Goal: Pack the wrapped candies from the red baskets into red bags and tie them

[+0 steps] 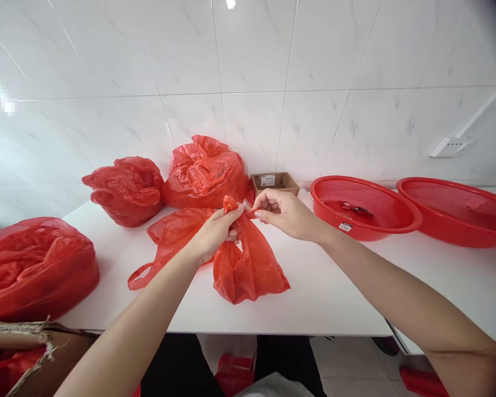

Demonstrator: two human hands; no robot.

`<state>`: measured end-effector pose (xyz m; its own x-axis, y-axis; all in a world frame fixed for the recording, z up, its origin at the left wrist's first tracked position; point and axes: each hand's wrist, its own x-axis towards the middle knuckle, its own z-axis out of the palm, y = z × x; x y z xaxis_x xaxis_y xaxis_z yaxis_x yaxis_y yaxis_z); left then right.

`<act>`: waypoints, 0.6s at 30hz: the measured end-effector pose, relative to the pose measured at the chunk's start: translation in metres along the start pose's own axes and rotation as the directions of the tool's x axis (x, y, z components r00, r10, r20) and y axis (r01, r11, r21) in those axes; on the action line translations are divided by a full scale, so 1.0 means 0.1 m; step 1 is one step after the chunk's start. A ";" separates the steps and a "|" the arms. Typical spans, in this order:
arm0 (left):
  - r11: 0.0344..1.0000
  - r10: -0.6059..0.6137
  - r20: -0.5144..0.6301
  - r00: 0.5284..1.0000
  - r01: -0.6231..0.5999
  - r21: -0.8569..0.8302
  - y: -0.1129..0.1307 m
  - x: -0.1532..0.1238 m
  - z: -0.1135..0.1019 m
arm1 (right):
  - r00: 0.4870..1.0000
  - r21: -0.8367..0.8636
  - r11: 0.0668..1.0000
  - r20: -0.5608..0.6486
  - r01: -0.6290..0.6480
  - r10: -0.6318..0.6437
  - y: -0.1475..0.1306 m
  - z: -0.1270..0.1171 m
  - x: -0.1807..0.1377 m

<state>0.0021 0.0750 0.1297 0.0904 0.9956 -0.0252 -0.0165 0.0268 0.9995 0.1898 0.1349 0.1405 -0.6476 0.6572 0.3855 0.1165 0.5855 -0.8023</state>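
Over the white table, my left hand is closed around the gathered neck of a red plastic bag, whose lower part spreads down on the tabletop. My right hand pinches a twisted end of the same bag, just right of the left hand. Behind my left forearm a second red plastic bag lies flat, one loop handle stretched out toward the left. What the bag in my hands contains, if anything, I cannot make out.
Filled red bags stand along the back and left of the white table. A small cardboard box is by the wall. Red mesh baskets sit at the right. A torn carton is at the lower left.
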 end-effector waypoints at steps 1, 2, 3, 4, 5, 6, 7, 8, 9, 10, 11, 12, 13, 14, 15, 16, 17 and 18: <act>1.000 0.012 0.016 1.000 -0.012 -0.007 0.00 0.00 0.00 | 0.999 0.013 1.000 -0.029 0.015 -0.014 -0.06 0.02 -0.05; 1.000 0.030 0.041 0.999 -0.029 -0.008 0.01 0.00 0.00 | 0.999 0.024 0.999 -0.032 0.030 -0.029 -0.13 0.03 -0.10; 0.999 0.051 0.075 0.996 -0.052 0.005 0.03 0.00 -0.01 | 0.999 0.036 0.998 -0.009 0.044 -0.044 -0.20 0.04 -0.15; 0.996 0.077 0.114 0.991 -0.081 0.035 0.04 -0.01 -0.03 | 0.998 0.050 0.997 0.028 0.057 -0.058 -0.26 0.05 -0.19; 0.990 0.102 0.152 0.983 -0.115 0.080 0.06 -0.01 -0.04 | 0.996 0.061 0.996 0.055 0.069 -0.073 -0.30 0.06 -0.22; 0.980 0.122 0.183 0.976 -0.148 0.134 0.07 -0.02 -0.06 | 0.995 0.072 0.994 0.055 0.083 -0.087 -0.30 0.07 -0.22; 0.965 0.134 0.202 0.970 -0.174 0.194 0.08 -0.03 -0.08 | 0.995 0.091 0.991 0.028 0.098 -0.101 -0.28 0.08 -0.22; 0.947 0.140 0.212 0.967 -0.193 0.256 0.08 -0.04 -0.09 | 0.994 0.119 0.987 -0.013 0.105 -0.104 -0.22 0.10 -0.20; 0.927 0.144 0.212 0.967 -0.206 0.312 0.08 -0.04 -0.10 | 0.994 0.152 0.983 -0.052 0.100 -0.093 -0.14 0.12 -0.16; 0.901 0.159 0.204 0.966 -0.227 0.370 0.06 -0.04 -0.09 | 0.995 0.177 0.981 -0.077 0.081 -0.069 -0.03 0.14 -0.12; 0.853 0.195 0.188 0.963 -0.261 0.451 0.03 -0.05 -0.09 | 0.996 0.189 0.981 -0.082 0.049 -0.034 0.08 0.16 -0.09; 0.783 0.251 0.166 0.954 -0.301 0.545 0.00 -0.05 -0.08 | 0.998 0.194 0.981 -0.068 0.003 0.010 0.18 0.18 -0.05; 0.697 0.319 0.140 0.937 -0.332 0.636 -0.03 -0.05 -0.06 | 0.998 0.196 0.979 -0.039 -0.047 0.056 0.28 0.21 -0.03; 0.611 0.387 0.113 0.915 -0.347 0.711 -0.06 -0.04 -0.05 | 0.996 0.202 0.975 0.001 -0.093 0.094 0.35 0.23 -0.01; 0.541 0.445 0.089 0.891 -0.347 0.766 -0.09 -0.04 -0.03 | 0.992 0.219 0.968 0.045 -0.125 0.118 0.40 0.25 0.00; 0.493 0.495 0.073 0.866 -0.349 0.797 -0.11 -0.04 -0.02 | 0.988 0.246 0.959 0.095 -0.142 0.122 0.43 0.27 0.00; 0.469 0.537 0.067 0.841 -0.363 0.805 -0.14 -0.03 -0.01 | 0.985 0.277 0.950 0.139 -0.141 0.106 0.44 0.28 -0.01; 0.456 0.575 0.069 0.815 -0.389 0.800 -0.16 -0.02 -0.01 | 0.982 0.297 0.947 0.170 -0.126 0.077 0.42 0.28 -0.02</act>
<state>0.0010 0.0723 0.1140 0.1331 0.8209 0.5553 0.7544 -0.4473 0.4805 0.1750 0.1450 0.0928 -0.7550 0.6104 0.2394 -0.0318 0.3306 -0.9432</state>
